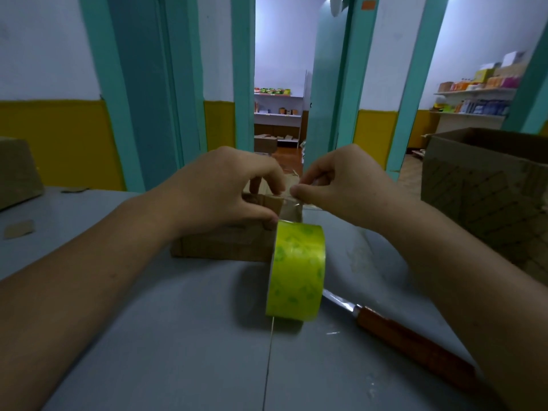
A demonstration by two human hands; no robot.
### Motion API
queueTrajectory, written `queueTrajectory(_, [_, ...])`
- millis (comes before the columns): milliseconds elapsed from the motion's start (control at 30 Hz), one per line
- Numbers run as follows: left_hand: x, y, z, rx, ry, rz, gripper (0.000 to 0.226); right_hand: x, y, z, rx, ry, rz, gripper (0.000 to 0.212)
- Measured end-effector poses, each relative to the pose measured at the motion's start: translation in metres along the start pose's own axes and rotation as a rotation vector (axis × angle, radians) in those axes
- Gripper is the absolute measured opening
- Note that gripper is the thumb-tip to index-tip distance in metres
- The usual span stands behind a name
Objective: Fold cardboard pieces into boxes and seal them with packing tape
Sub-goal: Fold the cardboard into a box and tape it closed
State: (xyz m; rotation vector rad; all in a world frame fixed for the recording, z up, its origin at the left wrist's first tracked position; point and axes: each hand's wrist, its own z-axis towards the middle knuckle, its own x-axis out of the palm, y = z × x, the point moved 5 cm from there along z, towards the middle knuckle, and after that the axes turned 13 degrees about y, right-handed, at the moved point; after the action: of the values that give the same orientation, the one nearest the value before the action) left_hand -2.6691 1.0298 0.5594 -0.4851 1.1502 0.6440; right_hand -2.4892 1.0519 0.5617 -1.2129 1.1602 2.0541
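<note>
A small brown cardboard box [225, 243] lies on the grey table [178, 336] in the middle of the view. My left hand [225, 188] grips its top edge, fingers curled over the flaps and thumb against the near side. Just to the right, my right hand [341, 188] pinches a strip of clear tape [299, 203] at the box's right end. A yellow-green roll of packing tape [296, 271] stands on its edge in front of the box, touching it.
A knife with a wooden handle [409, 339] lies on the table to the right of the roll. A large open cardboard carton [486, 188] stands at the right. Another box [17, 170] sits at the far left, with cardboard scraps [19, 229] nearby.
</note>
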Motion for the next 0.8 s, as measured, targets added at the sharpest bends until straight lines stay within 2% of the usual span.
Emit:
queueTrajectory(100, [0.001, 0.0, 0.001, 0.013, 0.018, -0.01, 0.043, -0.001, 0.001, -0.001, 0.01, 0.042, 0.004, 0.023])
queueTrajectory(233, [0.001, -0.003, 0.001, 0.043, 0.046, -0.029, 0.046, -0.002, -0.002, 0.0, 0.08, 0.05, -0.009, 0.066])
queueTrajectory(267, [0.001, -0.003, 0.001, 0.05, 0.048, -0.035, 0.045, -0.003, -0.006, 0.0, 0.094, 0.044, 0.008, 0.068])
queueTrajectory(400, [0.003, 0.0, 0.0, 0.002, 0.052, -0.032, 0.043, 0.006, -0.016, -0.002, 0.112, 0.027, 0.18, 0.066])
queueTrajectory(533, [0.008, 0.004, 0.0, -0.015, 0.142, -0.036, 0.049, 0.004, -0.022, -0.008, 0.104, -0.145, 0.057, 0.042])
queueTrajectory(600, [0.01, 0.006, -0.001, -0.049, 0.171, -0.006, 0.058, -0.008, -0.013, -0.019, 0.029, -0.246, -0.01, 0.053])
queueTrajectory(633, [0.01, 0.006, -0.002, -0.071, 0.171, 0.007, 0.061, -0.014, -0.006, -0.026, -0.023, -0.24, 0.007, 0.061])
queueTrajectory(667, [0.009, 0.006, -0.002, -0.084, 0.163, 0.027, 0.061, -0.017, 0.0, -0.031, -0.073, -0.15, 0.06, 0.068])
queueTrajectory(767, [0.005, 0.001, -0.004, -0.079, 0.106, 0.118, 0.059, -0.002, 0.013, -0.048, -0.125, 0.467, 0.238, 0.077])
queueTrajectory(800, [0.004, 0.002, -0.005, -0.084, 0.087, 0.125, 0.057, 0.003, 0.012, -0.053, -0.138, 0.592, 0.237, 0.074])
